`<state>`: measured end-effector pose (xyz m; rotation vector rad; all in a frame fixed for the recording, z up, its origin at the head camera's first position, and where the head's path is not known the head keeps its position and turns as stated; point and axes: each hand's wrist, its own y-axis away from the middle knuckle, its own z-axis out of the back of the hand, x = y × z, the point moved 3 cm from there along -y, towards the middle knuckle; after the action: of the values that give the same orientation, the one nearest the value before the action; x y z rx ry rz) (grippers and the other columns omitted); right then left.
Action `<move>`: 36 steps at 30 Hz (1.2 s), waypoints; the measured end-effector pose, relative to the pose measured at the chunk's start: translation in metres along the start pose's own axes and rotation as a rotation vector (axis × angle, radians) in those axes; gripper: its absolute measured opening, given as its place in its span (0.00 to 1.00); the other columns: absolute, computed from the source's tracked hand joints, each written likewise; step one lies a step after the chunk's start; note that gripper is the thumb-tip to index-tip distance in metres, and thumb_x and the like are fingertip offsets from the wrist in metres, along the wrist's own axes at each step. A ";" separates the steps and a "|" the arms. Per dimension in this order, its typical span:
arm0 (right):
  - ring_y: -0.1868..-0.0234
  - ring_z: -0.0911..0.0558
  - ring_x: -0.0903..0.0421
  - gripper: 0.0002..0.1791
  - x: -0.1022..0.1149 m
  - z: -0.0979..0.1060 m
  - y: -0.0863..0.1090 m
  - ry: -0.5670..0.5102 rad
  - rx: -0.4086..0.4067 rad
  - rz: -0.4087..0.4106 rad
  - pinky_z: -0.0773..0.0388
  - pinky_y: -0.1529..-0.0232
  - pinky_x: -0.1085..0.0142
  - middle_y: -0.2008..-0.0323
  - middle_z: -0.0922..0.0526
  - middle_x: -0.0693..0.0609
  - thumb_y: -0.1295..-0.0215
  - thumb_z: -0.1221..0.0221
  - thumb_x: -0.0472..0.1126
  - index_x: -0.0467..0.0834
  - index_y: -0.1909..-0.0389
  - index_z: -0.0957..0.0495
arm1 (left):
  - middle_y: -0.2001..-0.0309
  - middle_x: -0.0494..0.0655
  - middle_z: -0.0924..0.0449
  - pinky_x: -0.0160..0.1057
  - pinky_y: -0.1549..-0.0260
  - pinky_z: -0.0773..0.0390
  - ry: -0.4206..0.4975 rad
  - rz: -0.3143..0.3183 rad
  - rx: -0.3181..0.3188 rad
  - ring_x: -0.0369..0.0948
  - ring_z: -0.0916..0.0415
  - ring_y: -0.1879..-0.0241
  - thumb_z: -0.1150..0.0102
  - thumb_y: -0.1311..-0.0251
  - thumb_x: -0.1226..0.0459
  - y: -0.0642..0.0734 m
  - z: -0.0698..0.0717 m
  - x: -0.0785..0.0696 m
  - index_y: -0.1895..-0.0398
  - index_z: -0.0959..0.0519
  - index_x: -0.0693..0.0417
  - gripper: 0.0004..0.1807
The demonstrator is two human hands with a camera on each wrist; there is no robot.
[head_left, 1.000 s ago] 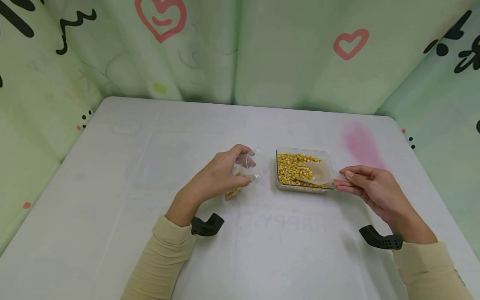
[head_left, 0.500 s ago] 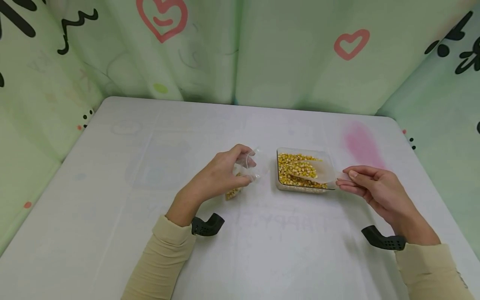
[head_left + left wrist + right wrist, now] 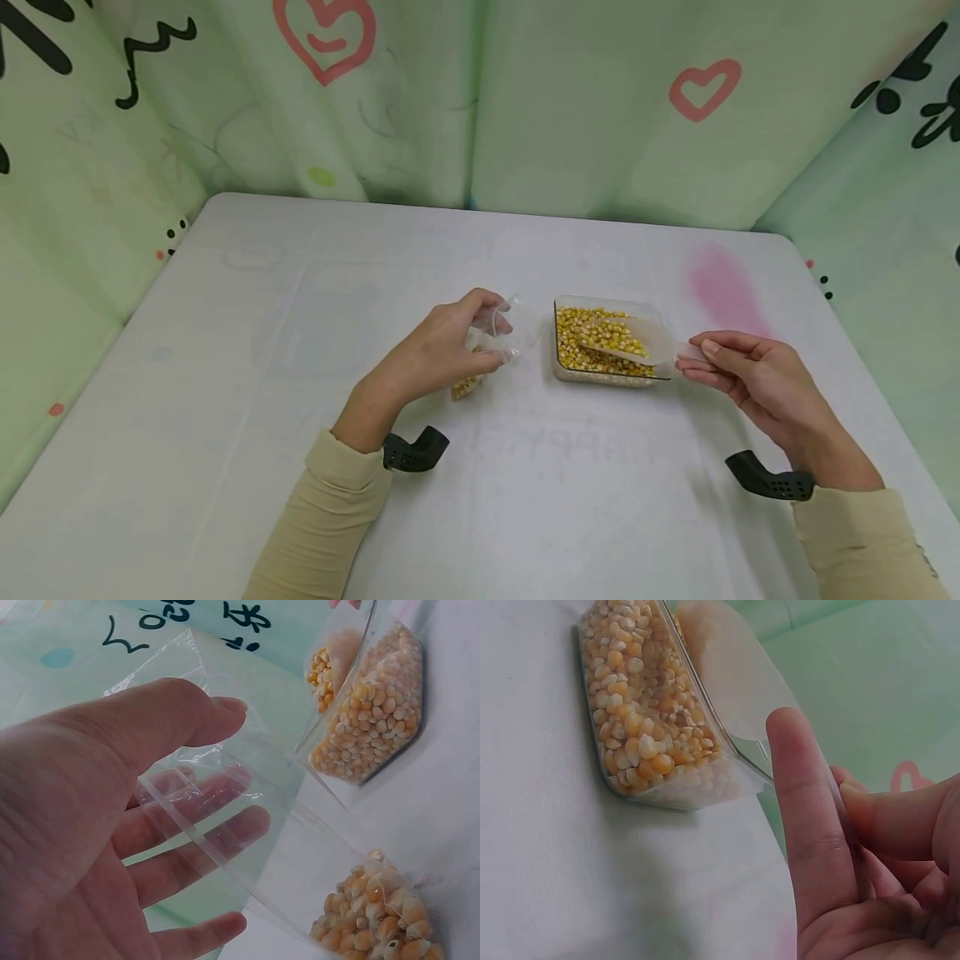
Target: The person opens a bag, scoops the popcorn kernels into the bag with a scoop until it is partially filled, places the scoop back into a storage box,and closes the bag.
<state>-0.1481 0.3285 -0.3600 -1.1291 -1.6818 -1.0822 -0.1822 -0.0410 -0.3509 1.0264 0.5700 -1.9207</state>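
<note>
My left hand (image 3: 442,346) holds a clear plastic bag (image 3: 510,337) at its mouth, thumb on one side and fingers spread on the other. Corn kernels (image 3: 375,915) fill the bottom of the bag, near the white tabletop. To the right stands a clear rectangular container (image 3: 600,377) with a thick layer of yellow corn kernels (image 3: 622,705). My right hand (image 3: 761,387) pinches the handle of a translucent scoop (image 3: 656,340) between thumb and fingers. The scoop carries a heap of kernels and overlaps the container's right part, tilted slightly.
The white table (image 3: 300,517) spreads around both hands, its rounded back corners meeting a green curtain (image 3: 570,125) printed with hearts. Black wrist mounts (image 3: 415,450) stick out from both wrists.
The scoop has come up out of the kernels with a load and shifted slightly. My right hand has moved a little to the right. The left hand and bag stay in place.
</note>
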 end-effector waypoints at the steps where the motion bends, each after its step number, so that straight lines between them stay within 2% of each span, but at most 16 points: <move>1: 0.58 0.11 0.49 0.11 0.000 0.000 0.000 -0.004 0.001 -0.001 0.17 0.54 0.63 0.59 0.12 0.43 0.28 0.48 0.28 0.35 0.53 0.19 | 0.46 0.48 0.18 0.47 0.44 0.24 0.002 0.002 0.000 0.40 0.23 0.44 0.35 0.41 0.63 0.000 0.000 0.000 0.37 0.33 0.55 0.29; 13: 0.57 0.11 0.47 0.13 0.004 0.000 0.001 -0.080 0.025 0.004 0.18 0.54 0.62 0.58 0.12 0.41 0.27 0.52 0.26 0.33 0.52 0.19 | 0.46 0.48 0.18 0.46 0.44 0.24 0.007 0.005 0.000 0.41 0.23 0.44 0.35 0.41 0.63 0.001 0.000 0.000 0.37 0.33 0.55 0.29; 21: 0.57 0.11 0.48 0.14 0.007 0.000 0.000 -0.097 0.027 0.003 0.17 0.54 0.62 0.58 0.12 0.41 0.27 0.52 0.26 0.33 0.52 0.19 | 0.48 0.42 0.18 0.45 0.44 0.24 0.000 0.011 0.001 0.41 0.23 0.44 0.35 0.42 0.64 0.000 0.000 -0.001 0.37 0.33 0.55 0.30; 28: 0.57 0.11 0.47 0.15 0.012 -0.002 0.001 -0.111 0.051 0.015 0.18 0.54 0.61 0.57 0.12 0.41 0.27 0.54 0.25 0.33 0.52 0.19 | 0.45 0.47 0.18 0.45 0.44 0.23 0.001 0.017 0.006 0.41 0.24 0.43 0.35 0.41 0.63 -0.001 -0.001 0.000 0.36 0.34 0.54 0.30; 36: 0.56 0.11 0.47 0.15 0.020 -0.005 0.000 -0.091 0.052 0.000 0.18 0.53 0.61 0.57 0.12 0.42 0.26 0.54 0.26 0.33 0.50 0.20 | 0.45 0.47 0.18 0.46 0.43 0.24 -0.001 0.017 0.012 0.40 0.24 0.43 0.34 0.40 0.63 -0.002 -0.002 0.000 0.37 0.34 0.55 0.30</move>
<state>-0.1525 0.3290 -0.3402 -1.1603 -1.7706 -0.9950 -0.1826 -0.0383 -0.3518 1.0353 0.5483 -1.9122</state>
